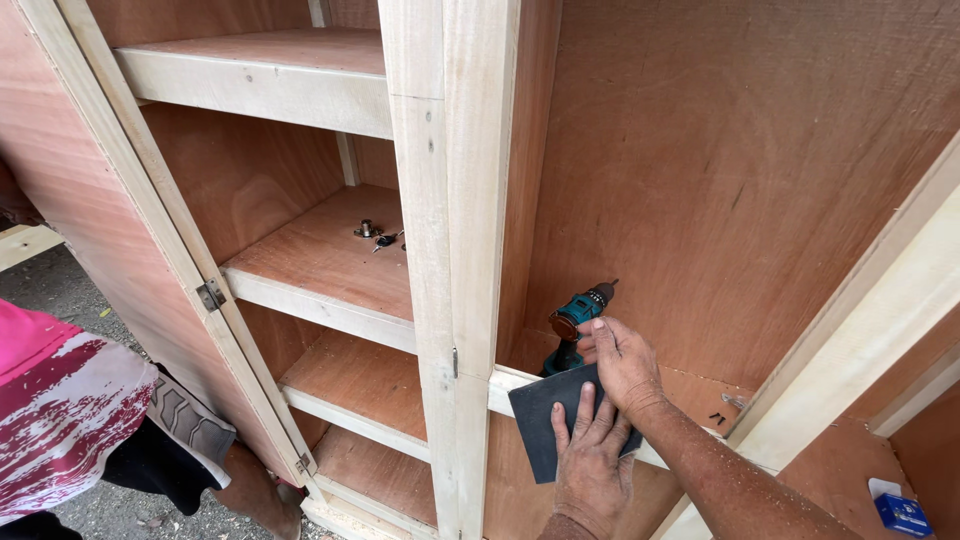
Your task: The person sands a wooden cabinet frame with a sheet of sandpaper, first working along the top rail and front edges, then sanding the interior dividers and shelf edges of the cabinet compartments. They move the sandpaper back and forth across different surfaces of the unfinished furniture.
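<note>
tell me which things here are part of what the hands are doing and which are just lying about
In use:
- dark sheet, pressed on the rail by the left hand
- drill, touched by the right hand

Lying about:
- lock and keys on a shelf
- screws in the cabinet's right bay
- blue box, lower right
- hinge on the door frame

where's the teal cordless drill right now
In the head view, the teal cordless drill stands inside the right compartment of the plywood cabinet, just right of the pale centre post, directly behind the right hand and the dark sandpaper sheet.
</note>
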The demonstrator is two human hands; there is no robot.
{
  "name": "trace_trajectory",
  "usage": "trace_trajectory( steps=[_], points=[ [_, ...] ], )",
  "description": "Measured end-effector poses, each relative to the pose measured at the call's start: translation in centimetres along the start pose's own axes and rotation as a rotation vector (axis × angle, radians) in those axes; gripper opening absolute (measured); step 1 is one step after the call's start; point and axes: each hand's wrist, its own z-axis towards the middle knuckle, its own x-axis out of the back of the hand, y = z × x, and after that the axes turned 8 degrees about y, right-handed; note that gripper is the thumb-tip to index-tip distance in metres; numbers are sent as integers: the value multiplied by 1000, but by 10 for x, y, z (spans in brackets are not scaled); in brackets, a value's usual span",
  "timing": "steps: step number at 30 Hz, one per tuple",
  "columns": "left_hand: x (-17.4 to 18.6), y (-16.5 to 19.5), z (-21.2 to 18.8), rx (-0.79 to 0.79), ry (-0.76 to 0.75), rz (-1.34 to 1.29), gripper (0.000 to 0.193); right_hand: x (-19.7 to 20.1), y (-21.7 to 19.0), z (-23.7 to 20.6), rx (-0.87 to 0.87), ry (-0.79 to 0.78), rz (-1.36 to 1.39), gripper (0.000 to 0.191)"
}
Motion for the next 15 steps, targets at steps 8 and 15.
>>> trace_trajectory(
  steps=[8, 15],
  points=[
    [18, -13, 17, 155, 406, 168, 49, 54, -4, 1, 106, 18, -50, 43],
    [-52, 84, -6, -15, -31, -42, 57, 108, -33, -1, 401, -62, -33, 42]
  ],
)
